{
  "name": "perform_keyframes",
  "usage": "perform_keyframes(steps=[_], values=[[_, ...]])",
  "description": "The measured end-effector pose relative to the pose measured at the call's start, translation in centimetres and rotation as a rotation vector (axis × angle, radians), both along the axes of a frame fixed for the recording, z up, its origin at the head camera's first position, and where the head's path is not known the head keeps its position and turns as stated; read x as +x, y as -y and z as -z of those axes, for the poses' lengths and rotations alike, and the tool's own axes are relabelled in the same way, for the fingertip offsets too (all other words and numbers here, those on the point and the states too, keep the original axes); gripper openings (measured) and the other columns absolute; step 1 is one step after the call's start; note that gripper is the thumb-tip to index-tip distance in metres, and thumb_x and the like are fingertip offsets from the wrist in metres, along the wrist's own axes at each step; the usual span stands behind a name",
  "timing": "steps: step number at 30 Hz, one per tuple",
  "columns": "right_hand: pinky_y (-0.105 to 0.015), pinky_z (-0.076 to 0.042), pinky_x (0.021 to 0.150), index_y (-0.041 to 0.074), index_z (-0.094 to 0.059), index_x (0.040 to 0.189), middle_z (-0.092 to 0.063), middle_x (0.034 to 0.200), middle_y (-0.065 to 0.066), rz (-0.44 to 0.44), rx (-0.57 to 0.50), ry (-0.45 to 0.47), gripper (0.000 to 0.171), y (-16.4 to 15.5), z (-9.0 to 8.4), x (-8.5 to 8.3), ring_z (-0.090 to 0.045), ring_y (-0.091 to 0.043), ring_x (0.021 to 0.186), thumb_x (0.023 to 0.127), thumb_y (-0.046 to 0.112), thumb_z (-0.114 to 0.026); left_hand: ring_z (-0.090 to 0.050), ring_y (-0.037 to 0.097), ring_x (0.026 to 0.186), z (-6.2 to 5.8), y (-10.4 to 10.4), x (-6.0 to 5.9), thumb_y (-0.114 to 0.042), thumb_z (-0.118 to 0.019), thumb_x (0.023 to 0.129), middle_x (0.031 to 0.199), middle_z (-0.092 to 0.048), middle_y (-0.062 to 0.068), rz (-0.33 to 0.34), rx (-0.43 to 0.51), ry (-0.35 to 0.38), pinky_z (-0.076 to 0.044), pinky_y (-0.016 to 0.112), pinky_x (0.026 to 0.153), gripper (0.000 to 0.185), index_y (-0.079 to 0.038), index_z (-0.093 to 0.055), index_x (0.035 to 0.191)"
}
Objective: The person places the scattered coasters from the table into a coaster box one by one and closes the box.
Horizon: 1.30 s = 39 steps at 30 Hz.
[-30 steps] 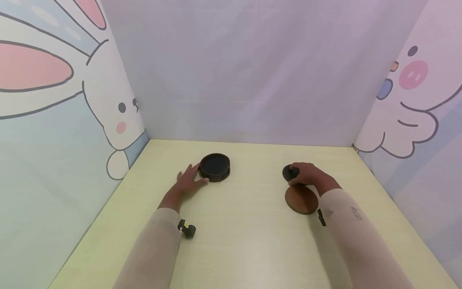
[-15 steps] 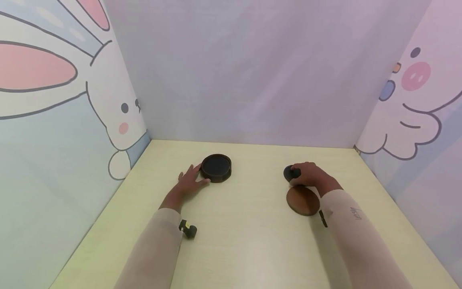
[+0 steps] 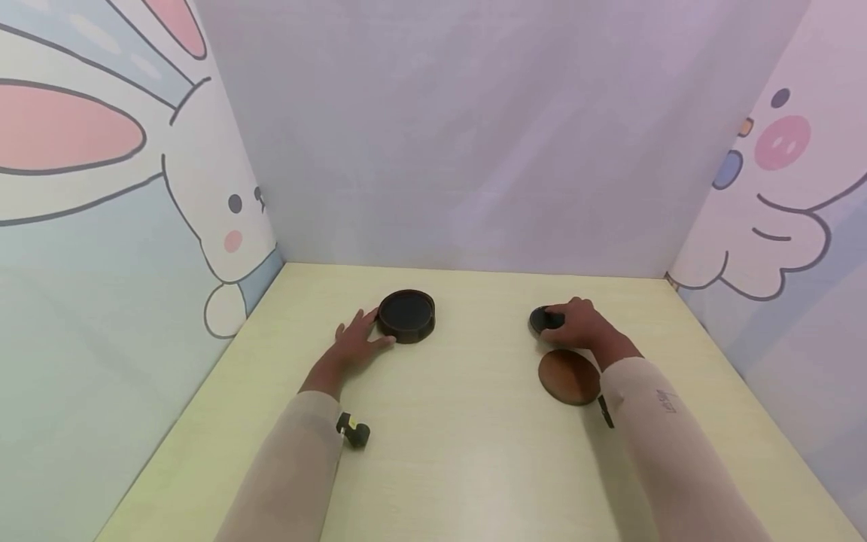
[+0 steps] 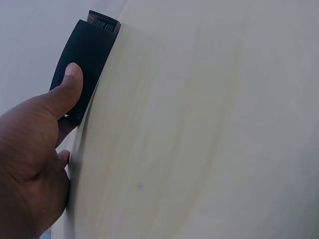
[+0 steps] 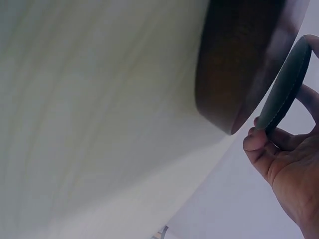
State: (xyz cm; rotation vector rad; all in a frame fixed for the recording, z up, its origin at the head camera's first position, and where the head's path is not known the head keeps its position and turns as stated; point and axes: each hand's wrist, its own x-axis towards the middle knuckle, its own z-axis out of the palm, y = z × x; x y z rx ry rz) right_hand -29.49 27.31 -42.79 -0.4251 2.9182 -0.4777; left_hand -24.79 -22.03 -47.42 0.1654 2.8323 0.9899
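In the head view my left hand (image 3: 355,342) rests against the left side of a round black coaster holder (image 3: 406,315), fingers spread. Its thumb lies along the holder's dark side (image 4: 75,69) in the left wrist view. My right hand (image 3: 581,325) holds a round black coaster (image 3: 544,321) between thumb and fingers. In the right wrist view the coaster (image 5: 286,84) has a stitched edge and stands tilted, pinched at its rim. Just nearer than that hand lies a round brown disc (image 3: 569,378); up close this brown piece (image 5: 239,64) looks thick-sided.
The pale wood-grain table (image 3: 460,436) runs between both arms. A lilac back wall (image 3: 460,150) rises behind it, with printed side walls left and right. A small black camera (image 3: 354,430) sits on the left wrist.
My right hand has shifted slightly away with the coaster, widening the space to the brown disc. The left hand and the holder keep their places; the head view has shifted a little.
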Motion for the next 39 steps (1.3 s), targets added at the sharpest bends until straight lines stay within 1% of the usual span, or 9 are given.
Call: perform_keyframes(steps=[3,7,12,16,21,28,33,39], values=[[-0.066,-0.052,0.102,0.002,-0.060,0.155,-0.055,0.134,-0.036,-0.008,-0.008,-0.052,0.075,0.2,0.2,-0.3,-0.048,-0.052,0.123,0.094,0.044,-0.073,0.000,0.044,0.173,-0.1,-0.1,0.2,-0.059,-0.064,0.106,0.185,-0.013,0.018,-0.005,0.007,0.006,0.010,0.066,0.137,0.093,-0.023,-0.018,0.177],[-0.068,-0.051,0.104,0.002,-0.059,0.156,-0.053,0.138,-0.038,-0.016,-0.045,-0.085,0.074,0.9,0.2,-0.4,-0.048,-0.055,0.127,0.096,0.044,-0.074,0.002,0.045,0.172,-0.3,-0.2,0.4,-0.058,-0.065,0.106,0.185,-0.011,0.018,-0.016,0.018,0.013,0.010,0.067,0.137,0.092,-0.023,-0.019,0.177],[-0.068,-0.051,0.104,0.003,-0.058,0.157,-0.050,0.142,-0.037,-0.022,-0.100,-0.076,0.074,2.0,-0.4,-0.1,-0.048,-0.054,0.130,0.098,0.046,-0.074,0.000,0.043,0.173,-0.3,-0.2,0.3,-0.058,-0.065,0.105,0.185,-0.014,0.017,-0.010,0.011,0.007,0.010,0.066,0.138,0.092,-0.022,-0.019,0.177],[-0.066,-0.051,0.105,0.006,-0.057,0.159,-0.049,0.146,-0.035,-0.011,-0.159,-0.060,0.075,2.9,-0.6,-0.3,-0.048,-0.050,0.131,0.099,0.048,-0.074,-0.001,0.040,0.173,-0.1,-0.1,0.1,-0.058,-0.065,0.105,0.184,-0.018,0.016,0.005,0.010,-0.006,0.010,0.066,0.138,0.093,-0.021,-0.020,0.177],[-0.064,-0.051,0.107,0.007,-0.059,0.158,-0.051,0.145,-0.033,-0.029,-0.218,-0.065,0.073,4.1,-0.6,-0.4,-0.051,-0.048,0.130,0.098,0.047,-0.075,-0.001,0.040,0.173,0.0,-0.1,0.0,-0.060,-0.065,0.105,0.184,-0.019,0.016,0.009,0.006,-0.009,0.010,0.066,0.138,0.094,-0.021,-0.019,0.177],[-0.062,-0.051,0.108,0.010,-0.061,0.157,-0.054,0.144,-0.029,-0.043,-0.250,-0.068,0.071,6.2,-0.8,-0.3,-0.054,-0.045,0.129,0.098,0.047,-0.075,-0.001,0.040,0.173,-0.2,-0.1,0.1,-0.059,-0.066,0.105,0.184,-0.018,0.016,0.008,0.009,-0.005,0.010,0.066,0.138,0.094,-0.021,-0.019,0.177],[-0.060,-0.051,0.107,0.012,-0.063,0.155,-0.056,0.144,-0.026,-0.047,-0.293,-0.060,0.069,8.5,-0.7,-0.1,-0.056,-0.043,0.128,0.097,0.048,-0.075,-0.001,0.040,0.173,0.0,0.0,0.0,-0.059,-0.066,0.105,0.184,-0.019,0.016,0.011,0.003,-0.009,0.009,0.066,0.138,0.093,-0.020,-0.020,0.177],[-0.060,-0.052,0.108,0.013,-0.065,0.153,-0.057,0.144,-0.026,-0.043,-0.304,-0.070,0.068,11.5,-0.6,0.2,-0.057,-0.043,0.129,0.097,0.049,-0.076,-0.002,0.039,0.174,0.1,0.1,-0.2,-0.059,-0.065,0.105,0.184,-0.020,0.016,0.015,-0.002,-0.013,0.009,0.067,0.138,0.094,-0.020,-0.020,0.177]])
